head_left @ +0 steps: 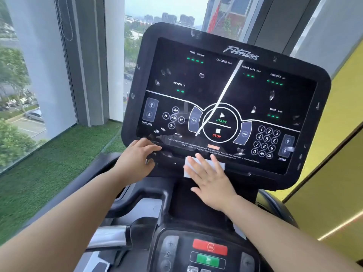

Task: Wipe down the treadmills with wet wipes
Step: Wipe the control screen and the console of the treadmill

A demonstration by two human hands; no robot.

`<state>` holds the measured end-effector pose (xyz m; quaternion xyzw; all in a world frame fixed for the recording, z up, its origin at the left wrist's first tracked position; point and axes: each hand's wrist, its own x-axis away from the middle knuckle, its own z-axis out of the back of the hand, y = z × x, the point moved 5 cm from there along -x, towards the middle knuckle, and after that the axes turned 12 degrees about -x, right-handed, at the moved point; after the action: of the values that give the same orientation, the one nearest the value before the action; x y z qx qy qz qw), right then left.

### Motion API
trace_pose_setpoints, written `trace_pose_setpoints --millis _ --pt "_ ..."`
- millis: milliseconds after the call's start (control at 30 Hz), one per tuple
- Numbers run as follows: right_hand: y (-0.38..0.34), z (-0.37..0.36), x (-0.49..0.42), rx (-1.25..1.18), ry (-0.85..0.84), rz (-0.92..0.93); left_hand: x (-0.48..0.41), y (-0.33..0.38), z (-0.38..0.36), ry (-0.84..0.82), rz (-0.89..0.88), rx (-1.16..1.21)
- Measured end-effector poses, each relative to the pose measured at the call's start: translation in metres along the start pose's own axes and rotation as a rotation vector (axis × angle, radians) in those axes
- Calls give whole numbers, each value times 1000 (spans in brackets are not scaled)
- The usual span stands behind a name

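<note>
Only the front of the treadmill (137, 195) is seen. Its console (225, 91) is shown whole, the dark screen dotted with marks that are hard to make out. Below the console, a button panel (208, 252) is cut off by the frame's edge. The left hand (135, 160) is laid on the console's lower left edge, fingers nearly straight. The right hand (212, 179) is spread flat, pressing a white wipe (187, 170) against the console's lower rim; most of the wipe is hidden beneath it.
</note>
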<state>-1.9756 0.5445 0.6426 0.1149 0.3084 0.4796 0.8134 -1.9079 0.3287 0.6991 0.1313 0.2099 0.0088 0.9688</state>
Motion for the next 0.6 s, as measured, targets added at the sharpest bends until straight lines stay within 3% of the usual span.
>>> trace_pose_setpoints --millis 133,400,600 --pt "-20 4 -33 -25 -34 3 0 1 2 -7 -8 -5" --pt "9 1 11 -38 -36 20 -1 -2 0 -25 -21 32" --pt "-23 -1 -34 -67 -48 -31 -2 -5 -1 -6 -31 37"
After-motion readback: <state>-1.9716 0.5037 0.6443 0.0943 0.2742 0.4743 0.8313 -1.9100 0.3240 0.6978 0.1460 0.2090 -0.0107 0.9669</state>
